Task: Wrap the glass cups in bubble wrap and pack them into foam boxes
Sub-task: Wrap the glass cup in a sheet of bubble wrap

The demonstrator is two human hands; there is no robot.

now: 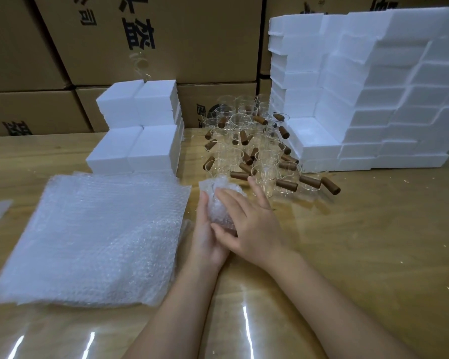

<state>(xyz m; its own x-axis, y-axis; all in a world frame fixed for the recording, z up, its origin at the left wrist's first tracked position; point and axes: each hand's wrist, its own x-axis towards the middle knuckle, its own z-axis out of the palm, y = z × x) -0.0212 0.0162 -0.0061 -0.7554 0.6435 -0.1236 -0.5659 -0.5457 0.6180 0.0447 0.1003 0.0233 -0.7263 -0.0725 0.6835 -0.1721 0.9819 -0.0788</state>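
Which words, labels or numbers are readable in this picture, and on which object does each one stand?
"司", probably: small black print on the stacked cardboard boxes.
Other large black Chinese characters on those boxes: cropped or blurred, unreadable.
Foam boxes, bubble wrap sheets, glass cups: no text.

Glossy wood-grain worktop [360, 242], crinkly clear bubble wrap [94, 237], matt white foam boxes [373, 86], clear glass cups [263, 177] with brown wooden handles.
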